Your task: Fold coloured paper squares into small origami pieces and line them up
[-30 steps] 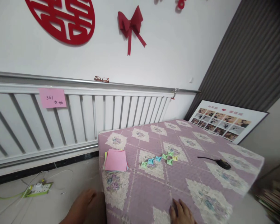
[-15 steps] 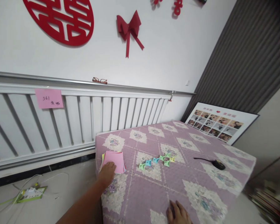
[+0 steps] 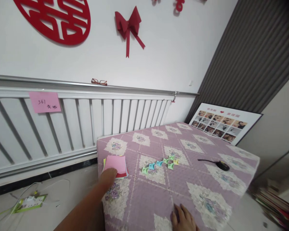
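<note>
My left hand [image 3: 109, 175] is at the near edge of a stack of coloured paper [image 3: 115, 164] with a pink sheet on top; a strip of red shows at the stack's lower edge, beside my thumb. The other fingers are hidden, so its grip is unclear. My right hand [image 3: 183, 218] lies on the purple patterned cloth [image 3: 156, 195] near the front edge, fingers spread and holding nothing. Several small folded paper pieces in green, blue and yellow [image 3: 159, 163] form a chain-like row between the stack and a black object with a strap [image 3: 222, 165].
Behind the covered table stands a white radiator [image 3: 84, 125] with a pink note [image 3: 45, 102] and glasses [image 3: 99, 82] on the pipe above. A photo board [image 3: 225, 123] leans at the back right. A power strip [image 3: 30, 204] lies on the floor at left.
My left hand has turned so that its fingers no longer show, and the red strip under the pink sheet is more exposed. The view has shifted slightly. My right hand stays on the cloth.
</note>
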Demonstrator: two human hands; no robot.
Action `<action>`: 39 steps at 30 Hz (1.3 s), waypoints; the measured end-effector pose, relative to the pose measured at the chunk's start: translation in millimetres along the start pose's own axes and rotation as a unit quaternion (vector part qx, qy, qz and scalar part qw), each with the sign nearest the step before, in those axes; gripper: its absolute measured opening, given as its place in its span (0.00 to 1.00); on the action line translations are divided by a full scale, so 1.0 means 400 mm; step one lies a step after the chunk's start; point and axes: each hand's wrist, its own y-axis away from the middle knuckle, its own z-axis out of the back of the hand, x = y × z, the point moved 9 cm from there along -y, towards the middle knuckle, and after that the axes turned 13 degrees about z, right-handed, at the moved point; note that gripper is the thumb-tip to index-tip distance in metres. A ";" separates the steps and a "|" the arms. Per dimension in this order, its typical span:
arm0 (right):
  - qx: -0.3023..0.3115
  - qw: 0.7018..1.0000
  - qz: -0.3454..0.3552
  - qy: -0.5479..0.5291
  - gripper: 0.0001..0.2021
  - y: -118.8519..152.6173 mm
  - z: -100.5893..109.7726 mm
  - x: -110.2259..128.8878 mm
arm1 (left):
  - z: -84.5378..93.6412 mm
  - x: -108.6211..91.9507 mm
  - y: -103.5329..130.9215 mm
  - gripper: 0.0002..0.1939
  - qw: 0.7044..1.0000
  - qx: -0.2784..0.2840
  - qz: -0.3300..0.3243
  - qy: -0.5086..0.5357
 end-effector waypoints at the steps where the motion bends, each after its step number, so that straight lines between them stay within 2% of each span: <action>1: -0.001 1.000 0.002 0.000 0.26 0.000 0.000 0.001 | 0.002 0.003 -0.003 0.16 1.000 -0.005 0.009 -0.002; 5: -0.002 1.000 0.002 0.000 0.26 0.001 -0.001 0.001 | 0.021 0.013 -0.017 0.16 0.999 -0.028 0.039 -0.005; 9: -0.011 1.000 0.004 -0.001 0.25 -0.001 0.002 0.000 | 0.070 0.010 -0.016 0.15 0.997 -0.053 0.048 -0.001; 11: -0.016 1.000 0.007 -0.002 0.25 -0.002 0.003 0.001 | 0.092 -0.008 0.005 0.14 0.997 -0.065 0.039 -0.001; 13: -0.018 1.000 0.008 -0.002 0.25 -0.001 0.004 0.003 | 0.092 -0.047 0.048 0.13 0.998 -0.063 0.013 -0.003; 15: -0.023 1.000 0.011 0.001 0.25 0.002 0.009 0.008 | 0.060 -0.106 0.111 0.12 0.999 -0.043 -0.019 -0.007; 20: -0.045 0.999 0.014 0.009 0.23 0.013 0.028 0.020 | -0.093 -0.279 0.309 0.11 0.993 0.042 -0.113 -0.005; 22: -0.056 0.998 0.020 0.004 0.23 0.018 0.033 0.023 | -0.149 -0.322 0.369 0.12 0.988 0.090 -0.123 0.012; 24: -0.070 0.997 0.043 -0.011 0.23 0.025 0.036 0.033 | -0.179 -0.346 0.407 0.14 0.985 0.120 -0.124 0.026; 26: -0.087 0.993 0.078 -0.034 0.22 0.037 0.038 0.051 | -0.191 -0.359 0.432 0.15 0.981 0.144 -0.130 0.030; 29: -0.101 0.982 0.136 -0.082 0.20 0.072 0.036 0.088 | -0.184 -0.362 0.454 0.15 0.977 0.165 -0.131 0.022; 34: -0.086 0.963 0.205 -0.154 0.19 0.164 0.019 0.159 | -0.158 -0.354 0.466 0.16 0.980 0.151 -0.124 0.035; 39: -0.078 0.953 0.229 -0.183 0.22 0.218 0.019 0.213 | -0.176 -0.376 0.470 0.15 0.981 0.140 -0.129 0.026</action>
